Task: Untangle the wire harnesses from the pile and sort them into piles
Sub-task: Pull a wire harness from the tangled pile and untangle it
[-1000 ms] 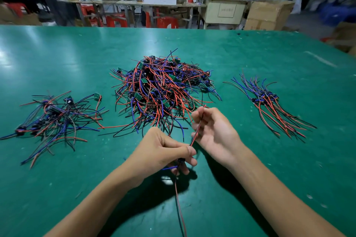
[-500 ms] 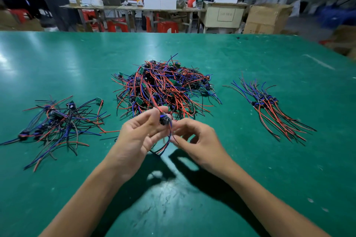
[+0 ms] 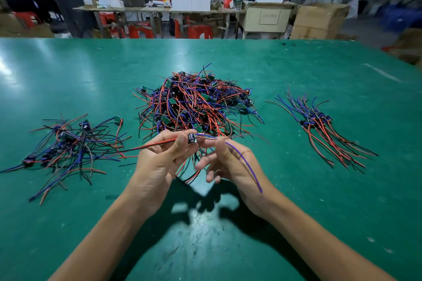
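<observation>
**One harness is free and ready to sort**

From your head camera, you hold one wire harness [image 3: 193,138] up in front of you, just above the near edge of the big tangled pile [image 3: 194,102] in the middle of the green desk [image 3: 296,212].

Your left hand [image 3: 159,164] pinches the harness. Its fingers [image 3: 182,138] are clamped on the red and black wires right beside the small dark part. Your right hand [image 3: 230,162] pinches the other side with its thumb and first finger. The other fingers of that hand are spread apart and loose. A blue wire [image 3: 246,164] hangs down over the back of your right hand.

A second ago your hands were lower and closer to you, pulling a long wire. Half a second ago they came up together by the pile. Now the wires stick out to each side, red to the left and blue to the right. This looks like the harness is pulled straight and no longer caught in the pile.

A loose messy pile [image 3: 68,146] lies well off to your left. A neat pile [image 3: 324,130] lies well off to your right. The harness probably goes to one of them next. The middle pile is big, so lots of sorting is left.
</observation>
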Demonstrator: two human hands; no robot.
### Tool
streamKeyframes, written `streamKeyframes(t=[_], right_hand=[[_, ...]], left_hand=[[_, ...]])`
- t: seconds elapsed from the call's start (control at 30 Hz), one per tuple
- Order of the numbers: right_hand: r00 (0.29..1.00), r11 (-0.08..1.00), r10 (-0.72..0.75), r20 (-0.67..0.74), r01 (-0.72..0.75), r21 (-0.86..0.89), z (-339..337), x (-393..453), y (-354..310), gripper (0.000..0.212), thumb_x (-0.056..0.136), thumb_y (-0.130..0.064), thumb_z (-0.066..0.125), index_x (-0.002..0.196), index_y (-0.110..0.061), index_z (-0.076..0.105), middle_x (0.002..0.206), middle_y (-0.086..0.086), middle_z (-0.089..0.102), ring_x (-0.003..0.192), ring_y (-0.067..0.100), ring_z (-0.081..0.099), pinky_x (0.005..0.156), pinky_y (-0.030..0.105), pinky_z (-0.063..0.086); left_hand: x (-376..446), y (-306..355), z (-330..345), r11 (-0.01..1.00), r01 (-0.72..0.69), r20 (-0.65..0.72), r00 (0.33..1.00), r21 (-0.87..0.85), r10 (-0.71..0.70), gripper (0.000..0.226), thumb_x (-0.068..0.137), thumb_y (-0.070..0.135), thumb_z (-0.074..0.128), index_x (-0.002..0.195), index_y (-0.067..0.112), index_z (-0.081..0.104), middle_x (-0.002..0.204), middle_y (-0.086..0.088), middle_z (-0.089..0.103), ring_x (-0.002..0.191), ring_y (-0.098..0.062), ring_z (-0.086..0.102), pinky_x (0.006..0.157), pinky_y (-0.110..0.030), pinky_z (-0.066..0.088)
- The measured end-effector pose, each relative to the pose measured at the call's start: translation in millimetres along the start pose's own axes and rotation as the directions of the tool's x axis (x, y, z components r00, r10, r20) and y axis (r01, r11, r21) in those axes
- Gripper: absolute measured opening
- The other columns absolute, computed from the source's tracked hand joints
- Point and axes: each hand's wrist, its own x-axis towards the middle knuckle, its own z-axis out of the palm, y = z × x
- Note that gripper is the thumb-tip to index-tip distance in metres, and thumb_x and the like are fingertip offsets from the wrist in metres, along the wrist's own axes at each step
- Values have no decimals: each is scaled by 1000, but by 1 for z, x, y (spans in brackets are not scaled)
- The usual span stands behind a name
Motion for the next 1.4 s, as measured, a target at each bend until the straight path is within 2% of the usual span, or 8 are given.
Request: streamKeyframes(t=[0.2,0.37,0.47,0.6,0.73,0.87,1.07,1.4], right_hand=[[987,966,145,-66,-127,224,-3,4,-1,34,75,-59,69,86,-29,80,84,3,76,52,10,61,54,18,45],[956,926,267,-125,-218,308,-10,4,-4,25,73,-49,78,85,-28,82,92,-3,77,61,6,64,60,16,51],[937,861,334,-104,-259,438,-14,5,-6,20,68,-37,83,81,-22,82,86,-7,75,66,2,66,57,12,52],[934,851,338,-112,-253,461,-22,6,-11,39,67,-30,82,105,-24,77,93,-10,76,70,0,68,59,11,54],[937,882,319,-145,-237,408,-28,6,-14,44,64,-30,84,107,-26,77,95,-8,77,71,0,69,58,10,53],[945,898,284,-159,-205,389,-34,9,-16,42,67,-28,83,109,-23,76,93,-6,77,69,1,67,65,10,53],[969,959,195,-150,-157,234,-34,7,-17,38,62,-37,84,100,-31,82,92,-4,77,70,1,67,66,11,52],[979,994,65,-191,-81,-79,-28,4,-12,32,76,-40,77,99,-19,80,80,-5,74,65,5,61,61,13,47]], left_hand=[[-3,-1,2,968,-104,6,994,227,105,48,40,55,98,71,24,78,98,-8,75,88,-21,69,90,-33,54],[-5,-4,6,932,-211,66,977,295,201,25,51,27,92,64,23,70,93,-7,78,82,-17,75,74,-22,57],[-6,-8,6,856,-290,85,956,428,281,29,50,13,90,63,16,64,89,-7,78,79,-16,74,73,-23,57],[-11,-10,6,750,-361,219,932,554,287,41,53,5,97,85,10,71,93,-10,76,84,-27,74,79,-32,60],[-5,-13,-4,512,-510,445,858,691,254,64,61,14,97,118,15,68,104,-1,73,95,-19,70,80,-30,58],[5,-14,-14,269,-551,469,826,790,313,45,81,-1,80,120,16,66,106,3,71,91,-13,69,80,-33,56],[-7,-10,1,782,-171,185,980,599,72,16,86,24,72,98,17,79,88,-6,79,79,-21,76,77,-29,60],[-13,-18,12,901,181,70,972,395,-226,21,72,23,80,90,12,81,90,-20,77,79,-36,76,68,-26,59]])
